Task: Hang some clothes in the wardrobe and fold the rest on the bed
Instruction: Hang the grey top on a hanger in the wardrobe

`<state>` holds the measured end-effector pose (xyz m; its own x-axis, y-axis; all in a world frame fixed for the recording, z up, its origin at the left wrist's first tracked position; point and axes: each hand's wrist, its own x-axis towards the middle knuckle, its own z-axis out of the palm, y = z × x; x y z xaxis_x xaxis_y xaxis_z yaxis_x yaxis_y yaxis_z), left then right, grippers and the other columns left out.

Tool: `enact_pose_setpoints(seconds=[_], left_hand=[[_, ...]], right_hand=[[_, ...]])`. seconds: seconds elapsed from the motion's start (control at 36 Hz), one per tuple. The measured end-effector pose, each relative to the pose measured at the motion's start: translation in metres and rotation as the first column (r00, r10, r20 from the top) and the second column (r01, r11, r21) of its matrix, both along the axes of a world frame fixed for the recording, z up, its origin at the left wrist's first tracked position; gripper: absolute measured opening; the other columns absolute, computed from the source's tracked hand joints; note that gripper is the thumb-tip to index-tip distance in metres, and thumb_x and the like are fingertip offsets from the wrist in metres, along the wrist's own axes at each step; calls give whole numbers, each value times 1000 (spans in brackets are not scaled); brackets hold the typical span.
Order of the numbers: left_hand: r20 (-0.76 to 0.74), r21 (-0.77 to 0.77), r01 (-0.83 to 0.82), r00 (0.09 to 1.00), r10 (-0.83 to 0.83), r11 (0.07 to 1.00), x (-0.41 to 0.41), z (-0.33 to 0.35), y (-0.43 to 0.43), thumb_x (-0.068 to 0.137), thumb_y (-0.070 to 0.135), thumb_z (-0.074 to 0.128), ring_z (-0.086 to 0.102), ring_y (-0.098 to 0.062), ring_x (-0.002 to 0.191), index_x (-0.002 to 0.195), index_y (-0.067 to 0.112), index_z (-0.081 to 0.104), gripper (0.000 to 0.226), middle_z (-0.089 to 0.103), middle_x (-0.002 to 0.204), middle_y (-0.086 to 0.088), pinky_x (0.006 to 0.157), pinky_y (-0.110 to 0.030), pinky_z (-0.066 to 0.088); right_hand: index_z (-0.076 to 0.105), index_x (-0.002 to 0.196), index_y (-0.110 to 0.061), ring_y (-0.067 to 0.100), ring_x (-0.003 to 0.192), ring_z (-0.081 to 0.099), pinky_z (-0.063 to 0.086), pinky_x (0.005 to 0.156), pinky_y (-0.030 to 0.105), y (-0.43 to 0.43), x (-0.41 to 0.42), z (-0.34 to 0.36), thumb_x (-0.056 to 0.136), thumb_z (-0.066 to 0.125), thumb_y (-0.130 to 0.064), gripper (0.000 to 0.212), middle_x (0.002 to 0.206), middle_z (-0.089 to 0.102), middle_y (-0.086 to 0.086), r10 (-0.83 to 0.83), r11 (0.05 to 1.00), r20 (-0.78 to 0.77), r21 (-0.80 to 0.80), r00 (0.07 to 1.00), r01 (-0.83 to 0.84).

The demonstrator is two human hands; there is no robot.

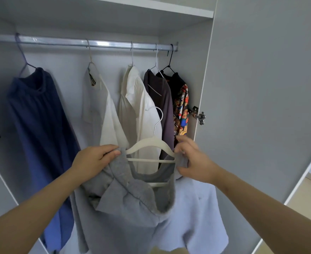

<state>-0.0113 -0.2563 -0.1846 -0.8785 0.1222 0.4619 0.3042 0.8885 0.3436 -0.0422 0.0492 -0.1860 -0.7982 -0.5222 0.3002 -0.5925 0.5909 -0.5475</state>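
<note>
Grey top (125, 204) is recorded nearest, bunched and partly drawn over a white hanger (151, 149) in front of the open wardrobe. A collar or hood is folded over on its left side. The top's full shape cannot be made out, and its lower edge is cut off by the frame. The left hand (94, 160) is closed on the grey cloth at the hanger's left shoulder, fingers and thumb curled round it. The right hand (193, 158) is pinching cloth at the hanger's right shoulder; its fingertips are blurred and partly hidden. The hanger's right tip is covered by fabric. Its metal hook is free, well below the rail (77, 42). A second pale bar is glimpsed inside the neck opening; what it belongs to cannot be told. Pale blue cloth (196, 217) is seen below the right hand; whether it is part of the top cannot be determined.

Farther back, five garments are hung on the rail. A navy skirt (41, 125) is at the left, well apart from the rest. Then come a white shirt (103, 110), a cream shirt (141, 107), a dark garment (160, 99) and a printed garment (182, 107), the last largely hidden by its neighbour. A hinge (199, 115) is fixed at the right wall, beside the door (261, 88). A shelf (151, 6) is set above the rail, cut off at the top.
</note>
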Motion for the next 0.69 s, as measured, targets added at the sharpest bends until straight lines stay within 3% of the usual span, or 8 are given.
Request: enact_pose_setpoints(seconds=[0.06, 0.11, 0.19, 0.25, 0.42, 0.56, 0.64, 0.69], left_hand=[[14, 12, -20, 1000, 20, 1000, 3, -1, 1, 95, 36, 46, 55, -4, 92, 114, 30, 66, 28, 62, 99, 24, 70, -12, 38], [42, 34, -35, 999, 34, 999, 4, -1, 2, 96, 34, 46, 54, -4, 90, 109, 30, 67, 25, 56, 88, 30, 68, -7, 35], [88, 64, -44, 995, 39, 997, 8, 1, 3, 97, 29, 45, 56, -13, 77, 76, 34, 59, 25, 56, 72, 21, 63, -16, 38], [99, 85, -56, 994, 47, 995, 9, 3, 3, 97, 27, 45, 55, -17, 72, 68, 34, 50, 30, 54, 66, 14, 63, -27, 41], [10, 32, -84, 996, 83, 996, 6, 23, 6, 97, 28, 42, 55, -25, 66, 67, 11, 54, 37, 54, 61, -2, 60, -31, 40], [-192, 349, -67, 971, 141, 935, 5, 48, 9, 98, 21, 43, 53, -24, 71, 83, -3, 64, 35, 58, 72, -12, 74, -37, 43], [-129, 370, 35, 992, 14, 928, 5, 50, 17, 98, 19, 43, 54, -8, 74, 79, 21, 63, 28, 60, 77, 4, 72, -16, 42], [44, 236, 156, 984, -171, 959, 3, 45, 22, 97, 28, 44, 52, 4, 98, 100, 38, 58, 17, 57, 105, 20, 87, -11, 37]], right_hand=[[37, 125, -29, 10, 136, 20, 26, 103, 21, -3, 0, -4, 78, 68, -9, 60, 143, 19, -7, -70, 997, 29, -17, 997, 71], [35, 137, -26, 13, 127, 33, 31, 101, 24, -3, -2, -6, 82, 69, -24, 65, 136, 36, -3, -158, 987, 104, 58, 982, 152], [54, 93, -29, 10, 82, 49, 37, 67, 19, -3, 0, -10, 88, 60, -39, 13, 84, 52, -8, -202, 972, 227, 168, 953, 166], [49, 75, -29, 6, 68, 46, 36, 63, 22, -3, 2, -17, 90, 56, -43, 21, 70, 48, -9, -180, 971, 201, 192, 963, 141], [58, 87, -13, 8, 68, 49, 40, 66, 26, -6, 4, -19, 90, 55, -43, 30, 72, 54, -4, -147, 972, 74, 196, 986, 131], [41, 64, -25, 6, 58, 42, 36, 61, 26, -5, 1, -16, 90, 56, -42, 34, 60, 44, -8, -134, 984, 78, 133, 988, 122], [46, 66, -22, 5, 57, 44, 35, 60, 23, -7, 2, -13, 90, 57, -40, 32, 59, 44, -8, -120, 987, 83, 119, 989, 110], [53, 70, -14, 3, 58, 45, 35, 60, 24, -9, 1, -12, 88, 60, -40, 33, 56, 45, -10, -112, 991, 74, 83, 991, 105]])
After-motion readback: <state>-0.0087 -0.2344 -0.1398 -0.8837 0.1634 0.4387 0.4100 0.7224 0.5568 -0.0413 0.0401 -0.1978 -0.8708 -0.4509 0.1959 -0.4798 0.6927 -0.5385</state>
